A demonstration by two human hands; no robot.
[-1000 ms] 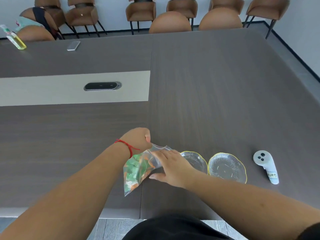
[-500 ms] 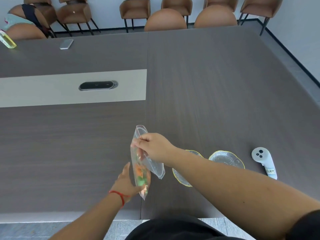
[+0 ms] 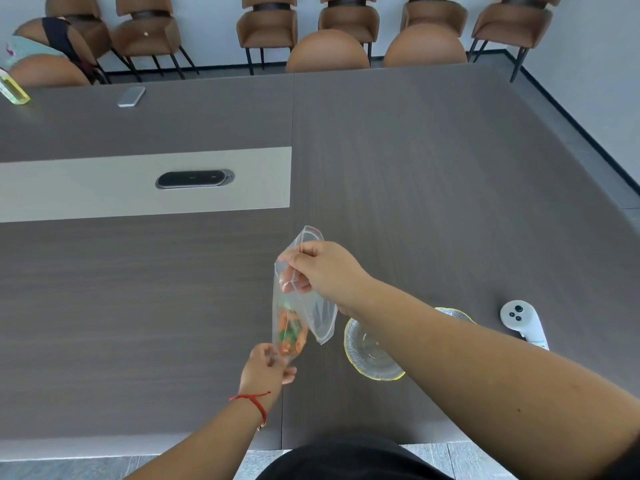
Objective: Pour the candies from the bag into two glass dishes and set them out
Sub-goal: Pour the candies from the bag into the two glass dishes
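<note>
A clear zip bag (image 3: 313, 311) with orange and green candies hangs upright above the dark table (image 3: 415, 168). My right hand (image 3: 322, 268) pinches its top near the red zip strip. My left hand (image 3: 266, 370), with a red string on the wrist, holds the bag's bottom corner where the candies sit. Two gold-rimmed glass dishes stand to the right: the near dish (image 3: 372, 355) shows empty, and the far dish (image 3: 453, 313) is mostly hidden behind my right forearm.
A white handheld controller (image 3: 523, 322) lies right of the dishes. A black oval socket cover (image 3: 194, 179) sits in the table's pale strip. A phone (image 3: 131, 96) and a small bottle (image 3: 14, 91) lie at the far left edge. Brown chairs (image 3: 327, 51) line the back.
The bag went from lying on the table to hanging upright. My right hand moved to its top, my left hand dropped to its bottom corner and has shifted slightly.
</note>
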